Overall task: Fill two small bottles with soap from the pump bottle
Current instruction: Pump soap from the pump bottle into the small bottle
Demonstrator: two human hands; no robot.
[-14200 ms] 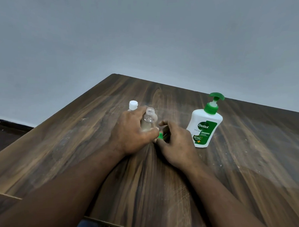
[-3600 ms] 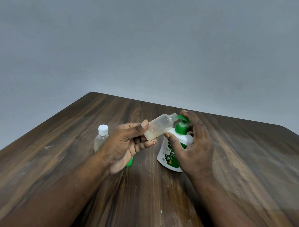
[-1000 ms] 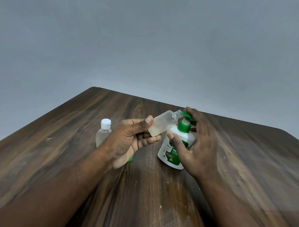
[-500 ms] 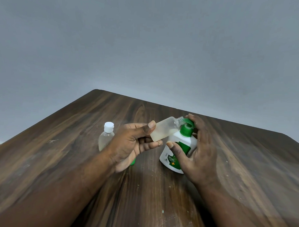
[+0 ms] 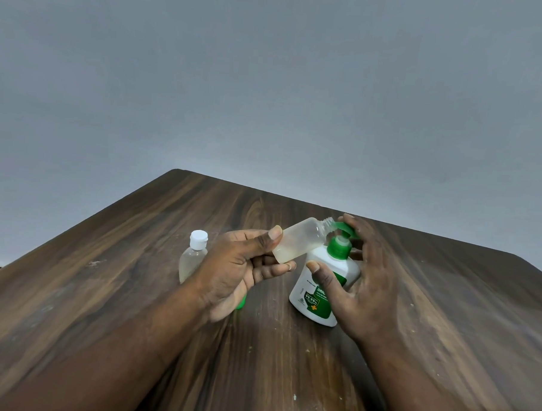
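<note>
- One pump bottle (image 5: 319,288) stood near the middle of the table (image 5: 129,292), toward its far edge.
- There were two small bottles. The open bottle (image 5: 299,239) was tipped up, its mouth at the green spout. The capped bottle (image 5: 193,258) stood nearer the left edge.
- The left hand (image 5: 239,272) pinched the open bottle between thumb and fingers.
- The right hand (image 5: 365,281) wrapped round the pump bottle, fingers on the pump top, thumb on its front.
- Half a second before, the pump top sat lower.
- One green cap (image 5: 241,303) peeked from under the left hand, mostly hidden.
</note>
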